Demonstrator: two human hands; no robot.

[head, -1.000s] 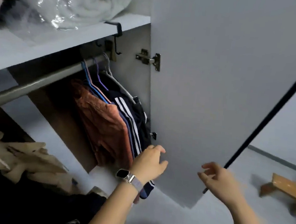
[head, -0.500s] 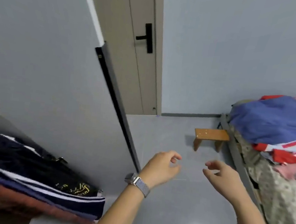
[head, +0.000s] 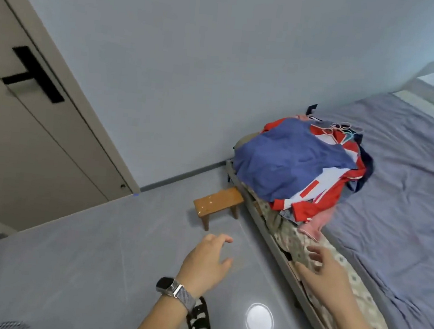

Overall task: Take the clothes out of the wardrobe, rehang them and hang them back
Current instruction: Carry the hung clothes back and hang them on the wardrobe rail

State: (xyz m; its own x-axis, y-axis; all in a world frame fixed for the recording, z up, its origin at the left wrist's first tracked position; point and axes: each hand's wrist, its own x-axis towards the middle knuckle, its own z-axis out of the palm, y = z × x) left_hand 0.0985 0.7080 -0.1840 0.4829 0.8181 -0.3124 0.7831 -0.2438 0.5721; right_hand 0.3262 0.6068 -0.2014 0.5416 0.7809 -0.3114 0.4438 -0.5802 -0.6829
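A pile of clothes (head: 300, 169) lies on the near end of the bed, a blue garment on top of a red and white jacket, with a pink piece at its lower edge. Several hangers (head: 340, 129) stick out at the far side of the pile. My left hand (head: 207, 263), with a watch on the wrist, hovers over the floor with relaxed fingers and holds nothing. My right hand (head: 326, 274) hovers near the bed's edge, fingers loose, also empty. The wardrobe is out of view.
The bed (head: 405, 209) with a purple sheet fills the right side. A small wooden stool (head: 217, 203) stands on the grey floor beside the bed frame. A beige door (head: 28, 130) with a black handle is at the left. My foot (head: 199, 319) shows below.
The view has swung from the wardrobe's hanging clothes to the room and the bed. Both hands left the wardrobe and now hang empty over the floor near the bed.
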